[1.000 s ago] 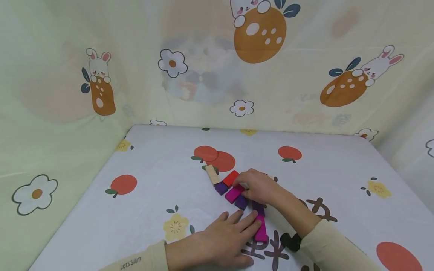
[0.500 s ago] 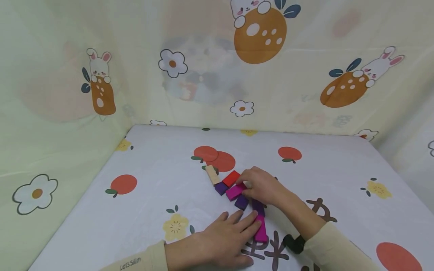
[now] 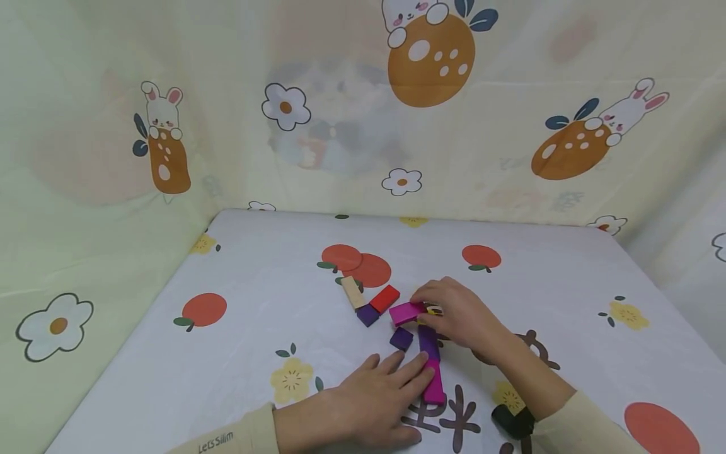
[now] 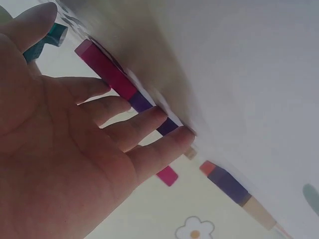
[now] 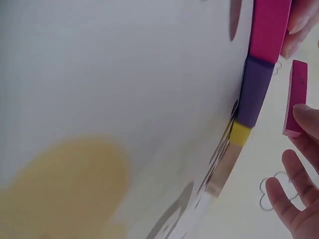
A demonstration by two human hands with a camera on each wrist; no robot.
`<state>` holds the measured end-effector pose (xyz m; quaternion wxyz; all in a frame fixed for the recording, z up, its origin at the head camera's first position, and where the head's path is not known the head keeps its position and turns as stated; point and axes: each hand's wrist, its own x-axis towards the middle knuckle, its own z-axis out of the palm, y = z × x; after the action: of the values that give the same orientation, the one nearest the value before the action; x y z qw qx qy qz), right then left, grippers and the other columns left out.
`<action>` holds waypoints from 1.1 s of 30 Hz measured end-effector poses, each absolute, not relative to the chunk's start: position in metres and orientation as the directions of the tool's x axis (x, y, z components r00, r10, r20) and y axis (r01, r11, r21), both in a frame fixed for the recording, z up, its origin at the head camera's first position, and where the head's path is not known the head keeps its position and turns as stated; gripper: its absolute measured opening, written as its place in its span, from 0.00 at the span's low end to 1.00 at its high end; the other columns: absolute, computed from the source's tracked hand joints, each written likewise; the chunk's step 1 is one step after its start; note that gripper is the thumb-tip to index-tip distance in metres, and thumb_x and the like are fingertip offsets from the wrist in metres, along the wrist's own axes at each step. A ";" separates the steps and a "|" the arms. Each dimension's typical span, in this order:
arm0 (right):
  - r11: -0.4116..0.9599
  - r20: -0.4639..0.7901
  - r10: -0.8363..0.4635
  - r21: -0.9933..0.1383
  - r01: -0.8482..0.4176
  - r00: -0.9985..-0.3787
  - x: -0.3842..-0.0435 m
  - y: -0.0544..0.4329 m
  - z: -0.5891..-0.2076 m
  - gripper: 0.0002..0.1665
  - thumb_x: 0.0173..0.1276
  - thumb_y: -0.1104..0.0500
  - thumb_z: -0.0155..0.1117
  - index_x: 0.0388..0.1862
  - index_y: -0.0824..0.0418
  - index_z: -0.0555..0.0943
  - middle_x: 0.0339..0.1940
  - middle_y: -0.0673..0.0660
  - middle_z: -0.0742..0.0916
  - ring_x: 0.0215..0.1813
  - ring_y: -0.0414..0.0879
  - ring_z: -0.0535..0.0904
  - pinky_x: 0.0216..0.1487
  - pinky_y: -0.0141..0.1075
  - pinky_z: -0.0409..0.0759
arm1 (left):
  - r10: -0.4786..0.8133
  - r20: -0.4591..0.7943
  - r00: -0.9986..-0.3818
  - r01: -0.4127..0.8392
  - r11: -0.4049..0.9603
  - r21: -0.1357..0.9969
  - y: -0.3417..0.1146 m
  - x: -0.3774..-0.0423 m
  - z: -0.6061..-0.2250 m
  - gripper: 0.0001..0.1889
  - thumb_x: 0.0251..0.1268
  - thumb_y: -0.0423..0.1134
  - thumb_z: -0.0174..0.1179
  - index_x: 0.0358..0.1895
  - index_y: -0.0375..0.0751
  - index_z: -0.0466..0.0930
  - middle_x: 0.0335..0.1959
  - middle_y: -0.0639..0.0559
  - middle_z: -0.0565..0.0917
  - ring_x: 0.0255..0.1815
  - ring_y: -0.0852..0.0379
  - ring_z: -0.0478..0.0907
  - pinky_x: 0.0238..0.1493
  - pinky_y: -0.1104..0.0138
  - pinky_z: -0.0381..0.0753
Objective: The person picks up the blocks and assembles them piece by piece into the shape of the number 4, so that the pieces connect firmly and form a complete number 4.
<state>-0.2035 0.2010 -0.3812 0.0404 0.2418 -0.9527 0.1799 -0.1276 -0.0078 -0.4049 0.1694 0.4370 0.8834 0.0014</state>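
My left hand (image 3: 377,400) lies flat with fingers spread, its fingertips against a magenta block (image 3: 434,386) and close to a purple block (image 3: 428,342) standing end to end with it. My right hand (image 3: 460,313) pinches another magenta block (image 3: 405,313) between thumb and fingers; in the right wrist view that magenta block (image 5: 297,92) is off the table. Left of it lie a small purple block (image 3: 401,338), a red block (image 3: 385,298), a second purple block (image 3: 367,315) and a plain wooden block (image 3: 353,292). The right wrist view also shows a yellow block (image 5: 240,133) and a wooden block (image 5: 224,167) continuing the row.
A white tablecloth (image 3: 227,366) printed with fruit and flowers covers the table. Patterned curtain sheets (image 3: 334,145) hang behind and at the sides. A black object (image 3: 513,421) sits at the right wrist.
The right hand has lifted the magenta block from beside the red and purple blocks and moved it slightly right. The left hand stays in place.
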 end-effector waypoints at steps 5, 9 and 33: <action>0.839 0.204 -0.391 -0.322 -0.439 -0.898 -0.199 0.214 -0.379 0.19 0.62 0.60 0.79 0.53 0.56 0.90 0.52 0.54 0.91 0.56 0.53 0.82 0.56 0.51 0.85 | 0.769 -0.310 -0.559 0.765 0.623 0.166 -0.008 -0.129 -0.404 0.45 0.71 0.71 0.52 0.85 0.65 0.43 0.87 0.63 0.43 0.86 0.50 0.50 0.79 0.46 0.64; 0.851 0.219 -0.348 -0.335 -0.405 -0.912 -0.196 0.226 -0.377 0.18 0.62 0.60 0.79 0.52 0.56 0.89 0.52 0.56 0.90 0.55 0.55 0.82 0.56 0.54 0.84 | 0.765 -0.316 -0.561 0.755 0.629 0.183 -0.007 -0.129 -0.404 0.45 0.71 0.70 0.53 0.85 0.65 0.43 0.87 0.64 0.43 0.86 0.50 0.50 0.79 0.46 0.63; 0.890 0.103 -0.244 -0.372 -0.265 -0.964 -0.198 0.264 -0.390 0.17 0.62 0.61 0.78 0.50 0.59 0.89 0.51 0.60 0.89 0.53 0.60 0.83 0.53 0.58 0.84 | 0.759 -0.303 -0.576 0.752 0.638 0.169 -0.003 -0.128 -0.401 0.46 0.70 0.70 0.53 0.85 0.65 0.43 0.87 0.64 0.44 0.86 0.50 0.50 0.79 0.45 0.63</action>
<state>-0.1976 0.2636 -0.3904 0.0268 0.1312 -0.9716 0.1950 -0.1276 -0.0031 -0.4014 0.1759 0.4255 0.8876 0.0109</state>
